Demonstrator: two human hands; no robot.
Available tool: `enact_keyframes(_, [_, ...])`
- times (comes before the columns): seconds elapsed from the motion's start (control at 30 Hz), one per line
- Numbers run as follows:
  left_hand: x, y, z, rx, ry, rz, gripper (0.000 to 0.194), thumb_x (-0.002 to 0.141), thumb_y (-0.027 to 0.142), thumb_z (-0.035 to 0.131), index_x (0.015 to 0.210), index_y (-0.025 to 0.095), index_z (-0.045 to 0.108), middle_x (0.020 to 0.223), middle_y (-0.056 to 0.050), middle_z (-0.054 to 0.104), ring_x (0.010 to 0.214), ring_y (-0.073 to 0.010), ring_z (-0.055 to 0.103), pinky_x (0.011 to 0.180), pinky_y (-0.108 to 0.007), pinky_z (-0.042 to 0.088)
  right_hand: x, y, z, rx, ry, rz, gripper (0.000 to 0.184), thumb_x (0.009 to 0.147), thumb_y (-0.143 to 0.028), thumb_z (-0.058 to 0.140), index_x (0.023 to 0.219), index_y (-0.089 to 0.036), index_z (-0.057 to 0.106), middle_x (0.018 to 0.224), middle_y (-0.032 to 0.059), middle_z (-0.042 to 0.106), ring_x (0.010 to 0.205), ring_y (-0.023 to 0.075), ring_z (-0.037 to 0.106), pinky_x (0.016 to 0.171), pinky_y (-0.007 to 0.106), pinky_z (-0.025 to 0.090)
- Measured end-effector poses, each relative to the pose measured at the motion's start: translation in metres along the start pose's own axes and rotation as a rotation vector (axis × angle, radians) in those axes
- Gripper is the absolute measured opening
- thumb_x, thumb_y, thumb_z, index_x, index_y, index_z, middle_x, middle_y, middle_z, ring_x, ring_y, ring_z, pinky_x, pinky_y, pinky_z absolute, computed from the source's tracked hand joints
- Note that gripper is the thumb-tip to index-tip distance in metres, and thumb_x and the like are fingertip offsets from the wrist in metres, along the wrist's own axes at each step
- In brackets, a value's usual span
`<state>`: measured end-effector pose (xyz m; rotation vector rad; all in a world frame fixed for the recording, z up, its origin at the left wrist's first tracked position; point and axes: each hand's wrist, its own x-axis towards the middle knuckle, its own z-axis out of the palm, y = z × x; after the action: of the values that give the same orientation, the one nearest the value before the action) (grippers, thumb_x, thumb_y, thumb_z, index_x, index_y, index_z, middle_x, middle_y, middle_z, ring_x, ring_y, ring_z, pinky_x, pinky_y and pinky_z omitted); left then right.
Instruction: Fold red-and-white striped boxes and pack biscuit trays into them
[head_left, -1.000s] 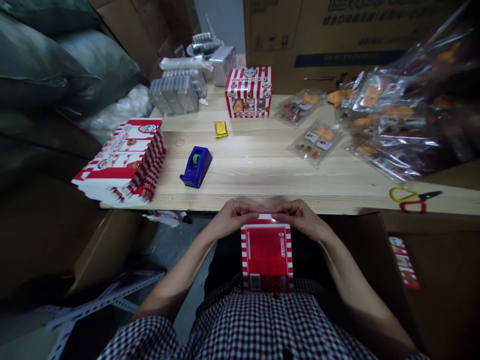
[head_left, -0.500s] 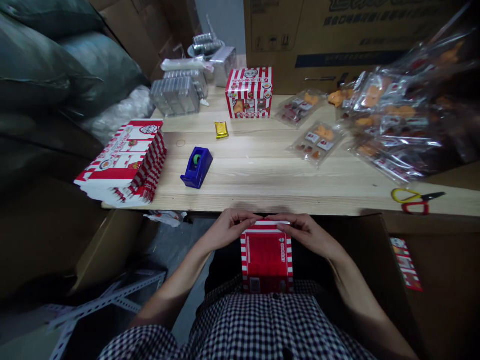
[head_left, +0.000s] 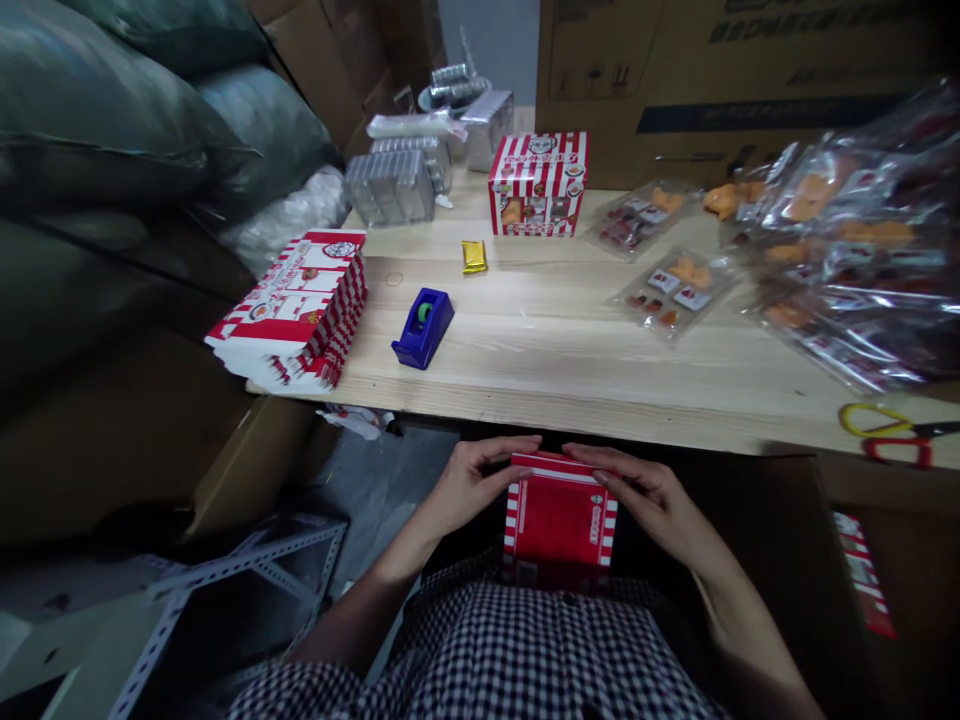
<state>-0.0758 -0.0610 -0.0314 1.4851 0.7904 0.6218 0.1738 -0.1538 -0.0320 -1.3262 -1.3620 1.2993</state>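
A red-and-white striped carton (head_left: 561, 522) rests against my lap, its red printed panel facing up. My left hand (head_left: 480, 482) grips its upper left corner, thumb on the panel side and fingers along the far edge. At the upper right corner my right hand (head_left: 646, 492) does the same, thumb on the white-striped edge. Whether the carton is flat or opened out underneath is hidden. Beyond the table edge stand a blue tape dispenser (head_left: 424, 328) with green tape and a small yellow sachet (head_left: 474, 257).
A stack of flat striped cartons (head_left: 292, 300) lies at left. A finished-looking striped box (head_left: 538, 185) stands at the back, near clear plastic cases (head_left: 390, 187). Bagged toy food (head_left: 667, 290) and a heap of similar bags (head_left: 840, 230) lie right, with scissors (head_left: 889, 432) near the edge.
The view has swung left, so the table things appear further right. The carton's top edge has tilted, showing a red strip above the white one, with both hands still at its corners.
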Motion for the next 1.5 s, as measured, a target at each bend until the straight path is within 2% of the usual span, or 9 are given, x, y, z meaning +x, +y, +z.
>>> enact_keyframes(0.3, [0.000, -0.007, -0.009, -0.070, -0.021, -0.045, 0.013, 0.087, 0.024, 0.070, 0.097, 0.020, 0.078, 0.114, -0.008, 0.076, 0.108, -0.0214, 0.070, 0.099, -0.037, 0.054, -0.001, 0.007, 0.017, 0.060, 0.134, -0.016, 0.021, 0.097, -0.031, 0.059, 0.110, -0.031, 0.075, 0.123, 0.0046, 0.072, 0.119, 0.0225, 0.065, 0.104, 0.043, 0.051])
enact_keyframes(0.6, [0.012, -0.011, -0.009, -0.081, 0.007, -0.084, 0.024, 0.091, 0.031, 0.063, 0.109, 0.018, 0.073, 0.121, -0.011, 0.072, 0.113, -0.0237, 0.067, 0.102, -0.039, 0.050, 0.004, 0.008, 0.017, 0.221, 0.307, 0.110, 0.022, 0.085, -0.041, 0.073, 0.097, -0.023, 0.076, 0.116, 0.0085, 0.075, 0.107, 0.0246, 0.071, 0.096, 0.040, 0.056])
enact_keyframes(0.67, [0.023, -0.008, -0.027, 0.052, 0.143, 0.000, 0.032, 0.091, 0.034, 0.063, 0.120, 0.020, 0.068, 0.130, -0.011, 0.067, 0.121, -0.0239, 0.062, 0.107, -0.039, 0.045, 0.004, 0.010, 0.012, 0.220, 0.334, 0.138, 0.024, 0.081, -0.042, 0.076, 0.094, -0.022, 0.077, 0.112, 0.0095, 0.076, 0.104, 0.0260, 0.072, 0.093, 0.041, 0.058])
enact_keyframes(0.77, [0.047, -0.005, -0.075, 0.437, 0.669, 0.145, 0.044, 0.085, 0.037, 0.070, 0.124, 0.021, 0.060, 0.143, -0.012, 0.055, 0.135, -0.0262, 0.047, 0.115, -0.041, 0.033, 0.005, 0.015, 0.008, 0.195, 0.335, 0.155, 0.026, 0.079, -0.044, 0.078, 0.092, -0.022, 0.077, 0.112, 0.0109, 0.076, 0.103, 0.0277, 0.073, 0.090, 0.040, 0.059])
enact_keyframes(0.87, [0.070, -0.008, -0.125, 0.631, 0.919, 0.027, 0.050, 0.068, 0.037, 0.084, 0.108, 0.018, 0.062, 0.135, -0.016, 0.055, 0.135, -0.0327, 0.042, 0.113, -0.045, 0.029, 0.006, 0.016, 0.009, 0.182, 0.316, 0.129, 0.026, 0.078, -0.044, 0.078, 0.092, -0.022, 0.078, 0.113, 0.0111, 0.076, 0.107, 0.0292, 0.071, 0.092, 0.040, 0.059])
enact_keyframes(1.0, [0.091, -0.016, -0.159, 0.348, 0.813, -0.163, 0.033, 0.065, 0.039, 0.084, 0.077, 0.017, 0.062, 0.085, -0.005, 0.065, 0.090, -0.0227, 0.060, 0.082, -0.033, 0.046, 0.007, 0.018, 0.011, 0.189, 0.301, 0.107, 0.026, 0.079, -0.043, 0.077, 0.094, -0.023, 0.078, 0.114, 0.0110, 0.076, 0.107, 0.0288, 0.071, 0.092, 0.039, 0.059])
enact_keyframes(1.1, [0.097, -0.016, -0.167, 0.217, 0.754, -0.191, 0.035, 0.068, 0.046, 0.080, 0.066, 0.016, 0.061, 0.063, -0.001, 0.059, 0.062, -0.0139, 0.052, 0.061, -0.026, 0.041, 0.009, 0.021, 0.010, 0.159, 0.308, 0.092, 0.024, 0.081, -0.043, 0.076, 0.095, -0.023, 0.077, 0.115, 0.0110, 0.075, 0.109, 0.0287, 0.070, 0.095, 0.041, 0.058])
enact_keyframes(1.3, [0.093, -0.012, -0.174, -0.027, 0.777, -0.184, 0.038, 0.059, 0.044, 0.083, 0.072, 0.013, 0.067, 0.072, -0.005, 0.068, 0.062, -0.0128, 0.056, 0.056, -0.024, 0.042, 0.012, 0.022, 0.011, 0.086, 0.289, 0.088, 0.024, 0.082, -0.044, 0.074, 0.096, -0.024, 0.076, 0.117, 0.0106, 0.074, 0.115, 0.0305, 0.067, 0.105, 0.048, 0.050])
enact_keyframes(1.5, [0.075, -0.031, -0.160, -0.138, 0.861, -0.116, 0.033, 0.062, 0.042, 0.078, 0.070, 0.013, 0.064, 0.089, -0.011, 0.072, 0.078, -0.0151, 0.064, 0.070, -0.028, 0.052, 0.013, 0.022, 0.014, 0.092, 0.276, 0.082, 0.024, 0.083, -0.043, 0.073, 0.098, -0.025, 0.076, 0.118, 0.0104, 0.074, 0.116, 0.0305, 0.067, 0.106, 0.049, 0.050])
